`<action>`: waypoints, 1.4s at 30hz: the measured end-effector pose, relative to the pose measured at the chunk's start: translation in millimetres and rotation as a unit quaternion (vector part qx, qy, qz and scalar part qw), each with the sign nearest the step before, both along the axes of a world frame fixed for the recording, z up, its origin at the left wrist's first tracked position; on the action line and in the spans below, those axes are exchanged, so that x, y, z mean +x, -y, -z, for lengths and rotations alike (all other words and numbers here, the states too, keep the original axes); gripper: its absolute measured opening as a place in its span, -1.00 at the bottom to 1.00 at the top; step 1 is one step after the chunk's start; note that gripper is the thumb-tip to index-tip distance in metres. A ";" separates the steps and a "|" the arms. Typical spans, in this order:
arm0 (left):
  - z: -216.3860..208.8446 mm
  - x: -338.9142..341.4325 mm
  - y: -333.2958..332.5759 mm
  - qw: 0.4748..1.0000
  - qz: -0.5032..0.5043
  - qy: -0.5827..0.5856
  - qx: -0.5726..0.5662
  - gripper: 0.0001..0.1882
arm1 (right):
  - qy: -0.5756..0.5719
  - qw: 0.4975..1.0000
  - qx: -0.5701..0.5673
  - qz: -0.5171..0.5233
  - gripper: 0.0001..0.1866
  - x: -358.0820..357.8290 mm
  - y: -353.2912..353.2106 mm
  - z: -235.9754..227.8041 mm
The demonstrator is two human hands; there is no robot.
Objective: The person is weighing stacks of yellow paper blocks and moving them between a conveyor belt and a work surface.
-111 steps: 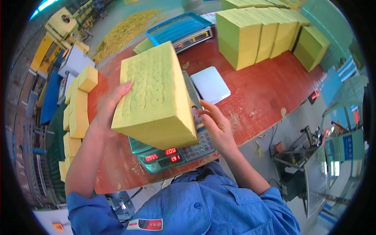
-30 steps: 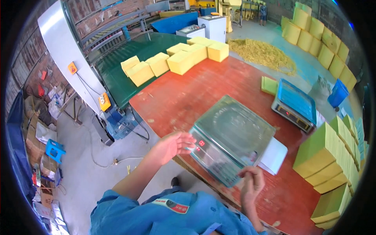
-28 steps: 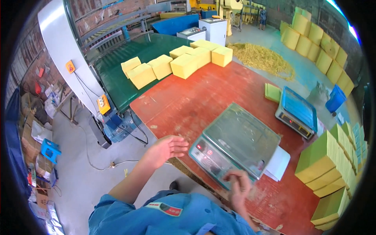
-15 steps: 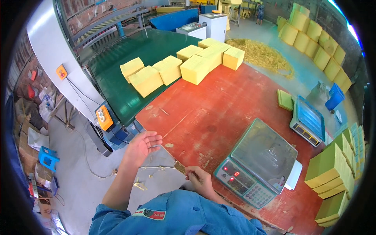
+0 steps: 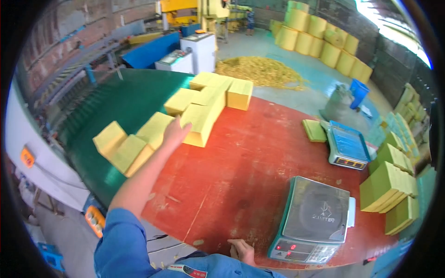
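Note:
My left hand (image 5: 176,133) is stretched out over the near edge of a group of yellow paper stacks, its fingers and thumb apart. It is nearest the block-shaped paper stack (image 5: 195,121) beside it; whether it touches that stack I cannot tell. Just left of the hand lies another paper stack (image 5: 156,127), partly behind my forearm. At the table's near edge is my right hand (image 5: 243,251), fingers curled in; what they hold, if anything, is hidden. A digital scale (image 5: 316,211) with bare grey pan and lit red digits stands to its right.
The red table (image 5: 241,162) adjoins a green conveyor belt (image 5: 88,134). A second scale with a blue tray (image 5: 347,141), a thin yellow pad (image 5: 314,130) and piled yellow paper stacks (image 5: 382,187) are at right. Beyond lie paper scraps (image 5: 259,72), a blue bin (image 5: 358,92) and large rolls (image 5: 306,44).
My left hand has reached forward from the table's near left edge to the yellow stacks. The view has shifted. My right hand stays by the near edge.

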State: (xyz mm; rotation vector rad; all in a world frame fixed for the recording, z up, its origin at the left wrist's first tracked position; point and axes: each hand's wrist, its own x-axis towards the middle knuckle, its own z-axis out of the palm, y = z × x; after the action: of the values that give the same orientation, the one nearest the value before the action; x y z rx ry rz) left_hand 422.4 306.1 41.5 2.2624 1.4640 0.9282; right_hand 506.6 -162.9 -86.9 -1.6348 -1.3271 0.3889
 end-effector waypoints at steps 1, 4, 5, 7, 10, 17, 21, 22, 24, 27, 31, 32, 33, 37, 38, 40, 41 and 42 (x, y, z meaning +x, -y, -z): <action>-10.2 21.5 -25.0 0.998 0.008 -0.037 -0.057 -0.27 | 0.010 1.000 -0.013 0.020 -0.74 2.6 -2.8 -4.6; 18.5 46.8 -100.2 0.996 -0.011 -0.071 -0.054 -0.37 | 0.052 0.994 -0.012 0.099 -0.74 -8.6 -17.6 -14.8; 22.1 57.3 -110.1 0.988 -0.018 -0.103 -0.111 -0.42 | 0.065 0.992 -0.019 0.107 -0.73 -6.9 -21.3 -11.3; 30.3 72.0 -107.9 0.989 -0.026 -0.107 -0.099 -0.44 | 0.079 0.988 -0.029 0.127 -0.71 -6.9 -23.6 -11.6; 37.6 82.0 -103.6 0.989 -0.062 -0.119 -0.067 -0.46 | 0.096 0.985 -0.051 0.131 -0.72 -5.9 -27.9 -13.4; 39.2 70.4 -72.3 0.986 0.010 -0.158 -0.051 -0.47 | 0.098 0.984 -0.033 0.148 -0.75 -10.1 -25.5 -14.6; 48.3 60.3 -12.9 0.983 0.084 -0.163 -0.019 -0.48 | 0.100 0.984 -0.018 0.144 -0.76 -13.5 -23.3 -15.5; 45.6 61.0 14.3 0.982 0.089 -0.168 -0.018 -0.48 | 0.060 0.984 -0.016 0.166 -0.78 -17.9 -21.9 -14.5; 37.8 48.2 72.6 0.972 0.157 -0.172 -0.004 -0.52 | -0.027 0.982 0.015 0.186 -0.83 -34.2 -20.5 -19.7; 32.8 23.9 159.5 0.960 0.244 -0.137 0.025 -0.52 | -0.456 0.875 -0.161 0.014 -0.76 -55.7 9.8 -39.0; 17.0 -28.7 266.6 0.949 0.290 -0.122 -0.023 -0.45 | -0.514 0.800 -0.255 -0.175 -0.60 -55.5 60.9 24.2; 22.1 -40.1 290.6 0.950 0.285 -0.128 -0.017 -0.46 | -0.616 0.736 -0.235 -0.152 -0.55 -48.0 70.3 35.2; 26.2 -50.7 310.9 0.951 0.280 -0.134 -0.014 -0.46 | -0.710 0.659 -0.213 -0.127 -0.49 -45.0 79.6 38.6; 24.8 -74.6 384.7 0.957 0.236 -0.150 -0.072 -0.43 | -0.722 0.657 -0.116 -0.183 -0.36 -32.2 83.9 9.9; 35.9 -82.4 391.9 0.973 0.181 -0.122 -0.075 -0.42 | -0.723 0.654 -0.117 -0.189 -0.36 -29.4 87.6 3.8; 48.9 -90.6 397.7 0.985 0.122 -0.094 -0.076 -0.41 | -0.627 0.743 -0.109 -0.207 -0.36 -21.0 96.4 -7.2; 50.4 -96.3 399.6 0.966 0.095 0.093 -0.223 -0.40 | -0.629 0.740 -0.112 -0.213 -0.36 -11.7 101.9 -22.3; 52.0 -99.2 404.3 0.891 0.064 0.276 -0.356 -0.39 | -0.534 0.805 -0.116 -0.231 -0.34 1.6 107.0 -38.3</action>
State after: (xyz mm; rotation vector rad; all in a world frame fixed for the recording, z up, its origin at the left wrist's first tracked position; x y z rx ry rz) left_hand 323.3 -98.2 -10.5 1.3886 1.1207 0.7358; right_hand 508.2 -269.9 -48.6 -0.9049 -0.7491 1.5537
